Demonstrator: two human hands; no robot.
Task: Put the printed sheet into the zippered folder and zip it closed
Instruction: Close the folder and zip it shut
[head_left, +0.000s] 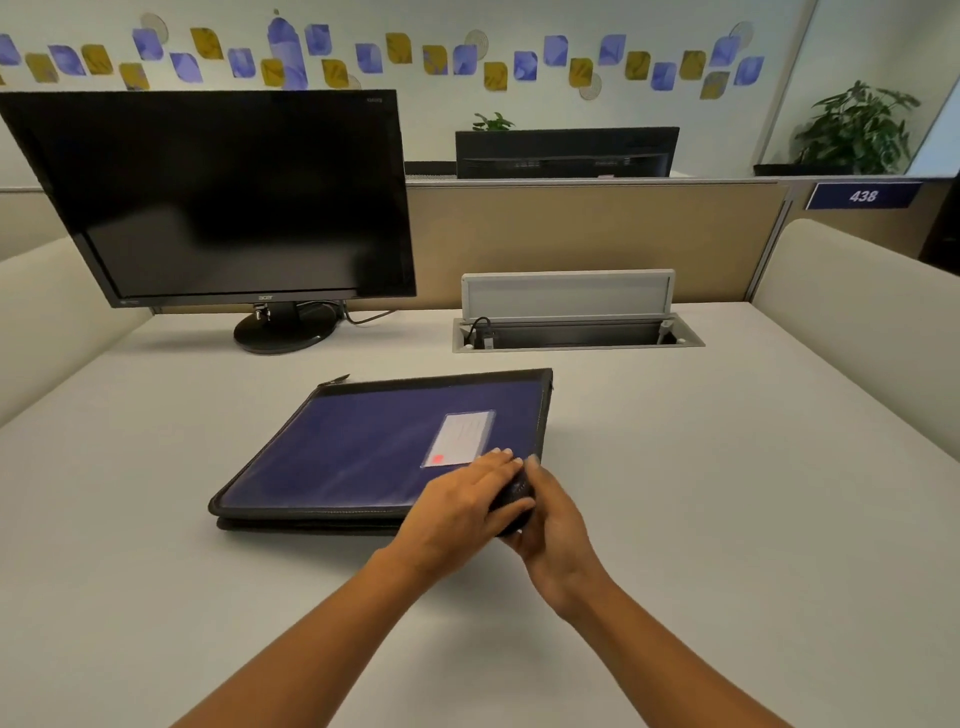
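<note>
Two hands are meeting at the near right corner of the blue, black-edged zippered folder (353, 452) on the pale desk (727, 467): left hand (457, 512) pressing, fingers together; right hand (558, 525) clamping the corner, zipper edge running away ahead.

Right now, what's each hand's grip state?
Left hand: open, fingers pressing on the zippered folder.
Right hand: closed on the folder's near corner.

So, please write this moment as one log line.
folder: flat on desk; left hand: presses its near right corner; right hand: grips same corner; sheet: not visible
</note>
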